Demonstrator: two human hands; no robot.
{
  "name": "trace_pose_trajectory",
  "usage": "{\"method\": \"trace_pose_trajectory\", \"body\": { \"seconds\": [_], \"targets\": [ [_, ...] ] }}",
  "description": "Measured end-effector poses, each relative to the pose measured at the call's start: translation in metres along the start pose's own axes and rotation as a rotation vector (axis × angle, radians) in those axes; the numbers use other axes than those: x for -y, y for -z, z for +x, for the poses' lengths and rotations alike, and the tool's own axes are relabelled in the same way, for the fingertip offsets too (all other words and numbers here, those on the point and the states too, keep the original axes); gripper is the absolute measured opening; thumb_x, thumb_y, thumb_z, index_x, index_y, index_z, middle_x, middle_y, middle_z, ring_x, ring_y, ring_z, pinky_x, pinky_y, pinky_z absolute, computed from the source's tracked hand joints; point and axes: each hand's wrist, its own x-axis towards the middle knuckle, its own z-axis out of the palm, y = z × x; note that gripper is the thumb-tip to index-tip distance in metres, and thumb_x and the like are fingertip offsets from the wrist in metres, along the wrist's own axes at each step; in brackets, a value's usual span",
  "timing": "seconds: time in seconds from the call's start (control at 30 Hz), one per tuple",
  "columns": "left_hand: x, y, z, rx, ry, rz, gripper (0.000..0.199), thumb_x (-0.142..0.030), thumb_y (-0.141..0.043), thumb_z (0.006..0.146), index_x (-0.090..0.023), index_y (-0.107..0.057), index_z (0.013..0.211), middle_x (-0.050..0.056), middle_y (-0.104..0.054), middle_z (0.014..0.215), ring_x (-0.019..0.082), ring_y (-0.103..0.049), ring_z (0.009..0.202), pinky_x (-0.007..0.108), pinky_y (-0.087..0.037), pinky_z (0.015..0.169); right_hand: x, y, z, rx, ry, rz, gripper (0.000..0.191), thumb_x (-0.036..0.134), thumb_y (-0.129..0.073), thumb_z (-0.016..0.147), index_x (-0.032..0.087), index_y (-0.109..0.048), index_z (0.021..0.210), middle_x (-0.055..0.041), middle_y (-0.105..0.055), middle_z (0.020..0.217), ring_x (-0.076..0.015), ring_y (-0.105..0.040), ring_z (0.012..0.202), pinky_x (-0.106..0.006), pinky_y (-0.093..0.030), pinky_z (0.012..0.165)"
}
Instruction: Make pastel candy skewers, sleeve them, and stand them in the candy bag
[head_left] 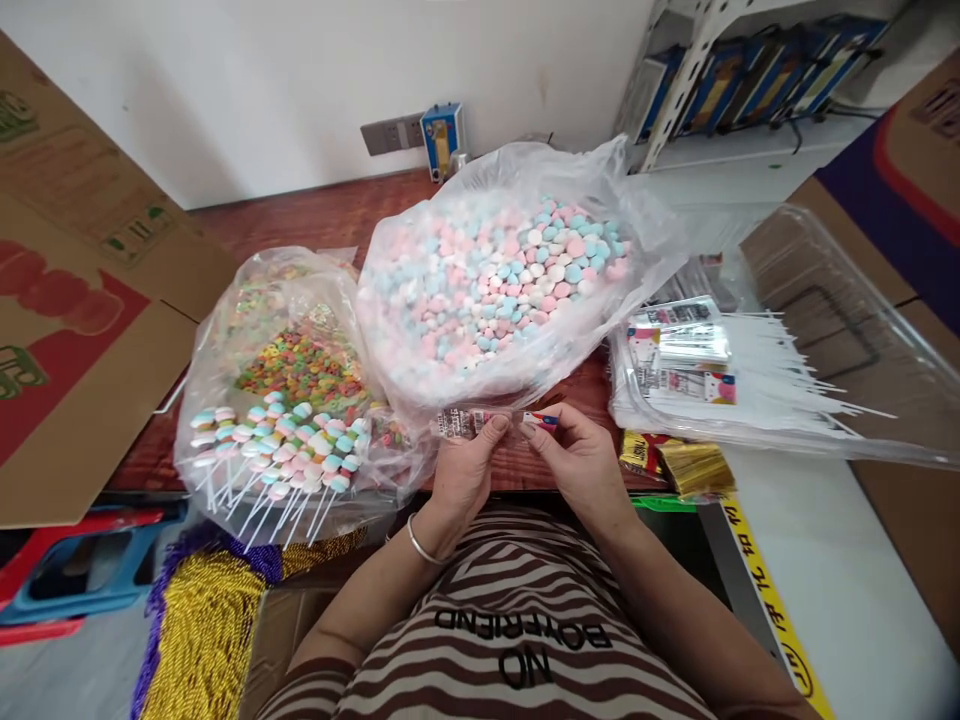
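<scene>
My left hand (463,467) and my right hand (579,465) meet at the front edge of the brown table (315,208). Between them is a small clear printed packet (469,422); the fingers of my left hand pinch it. My right thumb and fingers pinch its red, white and blue end (539,420). Just beyond lies a large clear bag of pink, blue and white candies (487,285). To the left, candy sticks (281,445) rest on a clear bag of small colourful rings (300,365).
At right, a clear plastic tray (626,385) holds white sticks (780,365) and printed packets (694,335). Gold twist ties (697,468) lie before it. Cardboard boxes (82,300) stand on both sides. A blue device (442,140) is at the wall.
</scene>
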Motion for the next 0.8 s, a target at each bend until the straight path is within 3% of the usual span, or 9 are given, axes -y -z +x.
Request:
{"method": "trace_pose_trajectory", "body": {
  "seconds": [0.13, 0.27, 0.43, 0.5, 0.6, 0.67, 0.8],
  "targets": [
    [0.005, 0.004, 0.006, -0.053, -0.026, -0.014, 0.043, -0.036, -0.098, 0.05, -0.021, -0.068, 0.077, -0.001, -0.071, 0.081, 0.017, -0.067, 0.084, 0.032, -0.054, 0.091, -0.003, -0.009, 0.001, -0.01, 0.021, -0.144, 0.037, 0.047, -0.069, 0.088, 0.02, -0.057, 0.066, 0.0029, -0.052, 0.063, -0.0128, -0.046, 0.062, -0.025, -0.039, 0.057],
    [0.005, 0.006, 0.011, -0.056, -0.055, -0.013, 0.044, -0.045, -0.095, 0.056, -0.02, -0.065, 0.074, -0.002, -0.067, 0.075, 0.014, -0.065, 0.079, 0.029, -0.054, 0.085, -0.005, -0.015, 0.001, -0.027, 0.042, -0.217, 0.048, 0.05, -0.067, 0.088, 0.021, -0.044, 0.057, 0.0054, -0.038, 0.056, -0.0113, -0.036, 0.057, -0.026, -0.031, 0.054],
    [0.004, 0.014, 0.012, 0.05, 0.119, -0.057, 0.042, -0.033, -0.097, 0.057, -0.016, -0.063, 0.075, -0.003, -0.063, 0.072, 0.009, -0.06, 0.069, 0.022, -0.051, 0.07, -0.008, -0.015, 0.004, -0.074, 0.1, -0.287, 0.05, 0.05, -0.071, 0.086, 0.021, -0.044, 0.056, 0.0056, -0.041, 0.055, -0.0112, -0.038, 0.056, -0.025, -0.033, 0.054],
    [0.004, 0.019, 0.015, 0.047, 0.169, -0.098, 0.042, -0.032, -0.098, 0.056, -0.015, -0.061, 0.071, -0.005, -0.058, 0.067, 0.007, -0.055, 0.062, 0.019, -0.048, 0.062, -0.009, -0.014, 0.004, -0.039, 0.093, -0.237, 0.042, 0.051, -0.072, 0.086, 0.021, -0.052, 0.063, 0.0045, -0.049, 0.06, -0.0125, -0.045, 0.058, -0.025, -0.039, 0.055],
    [0.003, 0.024, 0.021, 0.018, 0.253, -0.166, 0.042, -0.04, -0.095, 0.061, -0.015, -0.064, 0.074, -0.004, -0.059, 0.066, 0.006, -0.05, 0.056, 0.02, -0.045, 0.056, -0.008, -0.013, 0.001, -0.036, 0.137, -0.147, 0.03, 0.049, -0.073, 0.087, 0.022, -0.064, 0.097, -0.0017, -0.065, 0.086, -0.0169, -0.06, 0.072, -0.03, -0.052, 0.068],
    [0.002, 0.026, 0.024, 0.01, 0.29, -0.2, 0.045, -0.044, -0.095, 0.061, -0.014, -0.066, 0.079, -0.002, -0.062, 0.07, 0.006, -0.051, 0.056, 0.021, -0.046, 0.057, -0.005, -0.013, -0.001, -0.057, 0.234, -0.173, 0.033, 0.043, -0.073, 0.089, 0.024, -0.062, 0.112, -0.005, -0.065, 0.098, -0.0188, -0.063, 0.079, -0.035, -0.056, 0.076],
    [0.002, 0.029, 0.026, -0.017, 0.261, -0.23, 0.053, -0.048, -0.097, 0.053, -0.013, -0.067, 0.08, -0.001, -0.064, 0.071, 0.007, -0.053, 0.058, 0.022, -0.047, 0.057, 0.004, -0.015, -0.003, -0.006, 0.474, -0.332, 0.031, 0.034, -0.069, 0.093, 0.026, -0.063, 0.122, -0.0103, -0.065, 0.113, -0.0256, -0.065, 0.099, -0.046, -0.055, 0.092]
  ]
}}
